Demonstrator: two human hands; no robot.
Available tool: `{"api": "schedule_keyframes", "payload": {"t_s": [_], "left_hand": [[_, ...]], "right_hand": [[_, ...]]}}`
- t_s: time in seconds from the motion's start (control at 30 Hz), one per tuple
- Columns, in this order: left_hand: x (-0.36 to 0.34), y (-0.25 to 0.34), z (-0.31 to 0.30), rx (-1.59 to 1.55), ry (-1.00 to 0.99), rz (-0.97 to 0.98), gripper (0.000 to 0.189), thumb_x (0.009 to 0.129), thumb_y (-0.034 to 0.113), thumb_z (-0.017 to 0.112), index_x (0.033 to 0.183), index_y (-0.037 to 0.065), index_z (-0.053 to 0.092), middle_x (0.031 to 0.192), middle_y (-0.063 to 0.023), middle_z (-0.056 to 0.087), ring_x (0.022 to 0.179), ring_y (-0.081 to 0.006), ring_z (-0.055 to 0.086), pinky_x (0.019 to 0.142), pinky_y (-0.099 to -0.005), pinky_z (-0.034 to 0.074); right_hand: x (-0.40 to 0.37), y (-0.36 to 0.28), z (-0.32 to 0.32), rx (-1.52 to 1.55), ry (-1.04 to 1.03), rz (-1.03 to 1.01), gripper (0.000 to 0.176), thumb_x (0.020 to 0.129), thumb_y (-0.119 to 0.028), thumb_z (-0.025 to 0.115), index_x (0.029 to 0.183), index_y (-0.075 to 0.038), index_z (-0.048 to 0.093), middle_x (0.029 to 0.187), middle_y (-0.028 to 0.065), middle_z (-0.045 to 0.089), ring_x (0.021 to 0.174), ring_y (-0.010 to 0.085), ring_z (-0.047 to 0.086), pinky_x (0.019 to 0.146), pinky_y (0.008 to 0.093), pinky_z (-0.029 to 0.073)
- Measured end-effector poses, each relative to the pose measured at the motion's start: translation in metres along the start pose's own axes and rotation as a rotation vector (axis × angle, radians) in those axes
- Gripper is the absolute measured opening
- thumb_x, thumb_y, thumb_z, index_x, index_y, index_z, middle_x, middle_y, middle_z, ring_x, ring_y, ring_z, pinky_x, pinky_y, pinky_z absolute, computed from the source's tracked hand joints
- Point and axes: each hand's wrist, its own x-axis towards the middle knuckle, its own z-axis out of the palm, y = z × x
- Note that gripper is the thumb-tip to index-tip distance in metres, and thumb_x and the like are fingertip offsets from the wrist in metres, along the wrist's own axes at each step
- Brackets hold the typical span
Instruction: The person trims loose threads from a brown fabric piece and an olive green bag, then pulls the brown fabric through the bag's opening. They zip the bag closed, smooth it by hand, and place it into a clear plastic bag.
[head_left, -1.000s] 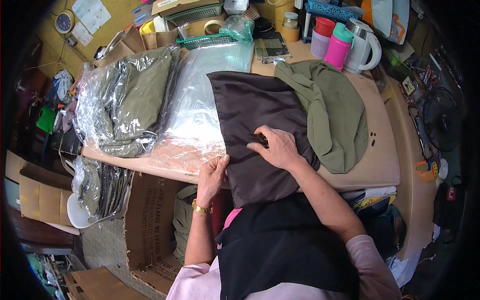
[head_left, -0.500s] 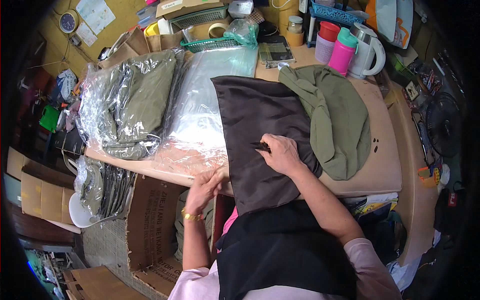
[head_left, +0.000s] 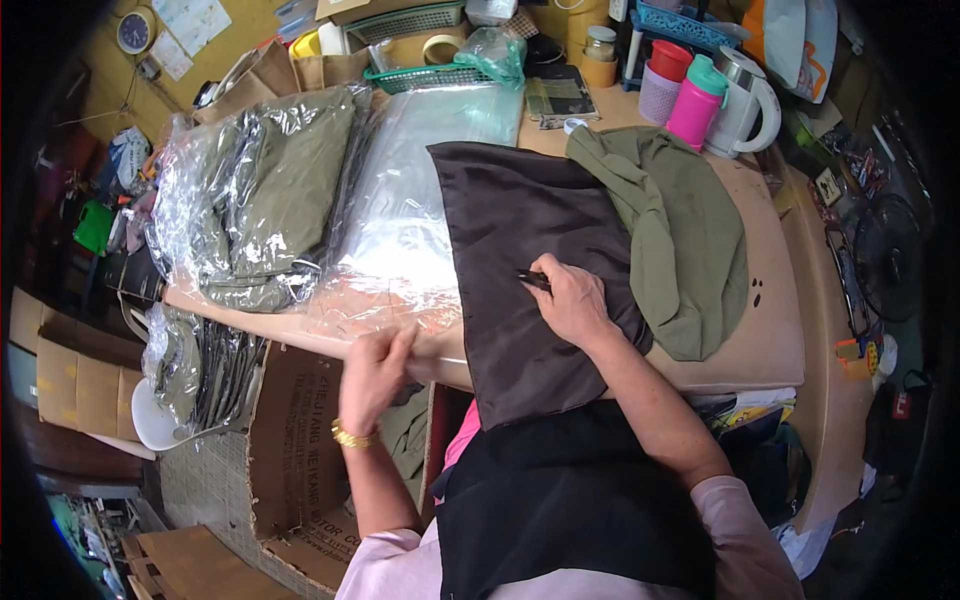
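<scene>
A dark brown cloth (head_left: 530, 220) lies spread over the table's front edge. My right hand (head_left: 570, 300) rests over it, fingers wrapped round a small black tool (head_left: 533, 279) whose tip points left. To the left of the cloth, my left hand (head_left: 378, 365) is at the table edge with its fingers curled; what they hold, if anything, cannot be made out. An olive green garment (head_left: 690, 240) lies against the cloth's right side. Clear plastic bags (head_left: 420, 190) are stacked left of the cloth, and olive garments in plastic (head_left: 290, 190) lie farther left.
Along the back stand a green basket (head_left: 430, 78), a jar (head_left: 600, 45), a red cup (head_left: 668, 62), a pink bottle (head_left: 697, 105) and a kettle (head_left: 742, 105). An open cardboard box (head_left: 285, 470) is below the table's front left edge. Wrapped items rest on a white chair (head_left: 155, 420).
My left hand has moved left, away from the cloth, and its fingers are more curled. My right hand, still around the black tool, has shifted slightly right. The view has tilted a little.
</scene>
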Motion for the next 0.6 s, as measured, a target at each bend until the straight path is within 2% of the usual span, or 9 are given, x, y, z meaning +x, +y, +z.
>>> {"api": "schedule_keyframes", "payload": {"t_s": [0.07,0.13,0.2,0.27,0.3,0.33,0.4,0.43,0.6], "left_hand": [[0.009,0.014,0.035,0.003,0.085,0.237,0.04,0.094,0.035,0.068,0.099,-0.005,0.067,0.07,-0.0162,0.068,0.063,-0.0282,0.068,0.061,-0.0388,0.051],[0.024,0.007,0.066,0.243,0.156,0.446,0.042,0.091,0.037,0.071,0.094,-0.005,0.065,0.068,-0.0198,0.064,0.063,-0.0356,0.065,0.061,-0.0417,0.049],[0.034,0.007,0.072,0.324,0.149,0.473,0.043,0.088,0.036,0.074,0.085,-0.005,0.063,0.066,-0.0225,0.061,0.062,-0.0391,0.061,0.06,-0.0437,0.047],[0.035,0.009,0.068,0.238,0.043,0.316,0.045,0.087,0.036,0.076,0.077,-0.005,0.059,0.064,-0.0251,0.056,0.058,-0.0382,0.055,0.059,-0.0434,0.044],[0.037,0.003,0.065,0.189,-0.061,0.224,0.033,0.093,0.026,0.071,0.096,-0.006,0.065,0.071,-0.0108,0.065,0.066,-0.0115,0.055,0.064,-0.033,0.048],[0.04,-0.008,0.069,0.187,-0.056,0.221,0.033,0.093,0.026,0.071,0.096,-0.006,0.065,0.071,-0.0108,0.065,0.066,-0.0115,0.055,0.064,-0.033,0.048],[0.043,-0.019,0.072,-0.297,-0.068,0.322,0.034,0.092,0.023,0.072,0.076,-0.004,0.059,0.058,-0.0035,0.055,0.054,-0.0138,0.048,0.054,-0.0344,0.042],[0.036,-0.013,0.069,-0.387,-0.094,0.252,0.027,0.096,0.018,0.069,0.079,-0.002,0.061,0.062,0.0049,0.053,0.056,-0.0045,0.048,0.052,-0.0269,0.041],[0.042,-0.017,0.069,-0.467,-0.128,0.189,0.025,0.096,0.019,0.069,0.08,0.001,0.061,0.062,0.0042,0.056,0.053,-0.0034,0.05,0.05,-0.0217,0.041]], "right_hand": [[0.0,0.001,0.002,0.002,0.05,-0.006,0.017,0.09,-0.015,0.067,0.097,-0.004,0.056,0.085,0.0164,0.069,0.081,0.0378,0.067,0.07,0.047,0.05],[-0.002,-0.001,0.001,-0.035,0.052,-0.024,0.016,0.091,-0.014,0.066,0.098,-0.004,0.056,0.085,0.016,0.069,0.082,0.0377,0.067,0.071,0.047,0.05],[-0.004,0.001,0.003,-0.059,0.053,-0.075,0.017,0.091,-0.016,0.066,0.1,-0.004,0.057,0.084,0.0156,0.068,0.082,0.0378,0.067,0.071,0.0464,0.05],[-0.004,0.003,0.003,-0.063,0.046,-0.08,0.019,0.091,-0.018,0.067,0.099,-0.004,0.057,0.084,0.0153,0.068,0.082,0.0375,0.067,0.071,0.0461,0.05],[-0.005,0.003,0.003,-0.063,0.037,-0.085,0.021,0.09,-0.02,0.068,0.099,-0.004,0.057,0.084,0.015,0.068,0.082,0.0373,0.067,0.071,0.0457,0.05],[-0.005,-0.002,-0.001,-0.062,0.034,-0.091,0.021,0.09,-0.02,0.068,0.099,-0.004,0.057,0.084,0.015,0.068,0.082,0.0373,0.067,0.071,0.0457,0.05],[-0.006,-0.014,-0.012,-0.045,-0.03,-0.13,0.025,0.087,-0.021,0.071,0.099,-0.005,0.057,0.09,0.0123,0.069,0.088,0.035,0.067,0.076,0.0463,0.05],[-0.006,-0.013,-0.01,-0.041,-0.03,-0.131,0.025,0.087,-0.021,0.071,0.099,-0.005,0.057,0.09,0.0123,0.069,0.088,0.035,0.067,0.076,0.0463,0.05],[-0.004,0.004,0.003,-0.078,0.009,-0.16,0.023,0.086,-0.021,0.072,0.094,-0.004,0.058,0.085,0.0121,0.067,0.081,0.0346,0.066,0.07,0.0458,0.049]]}}
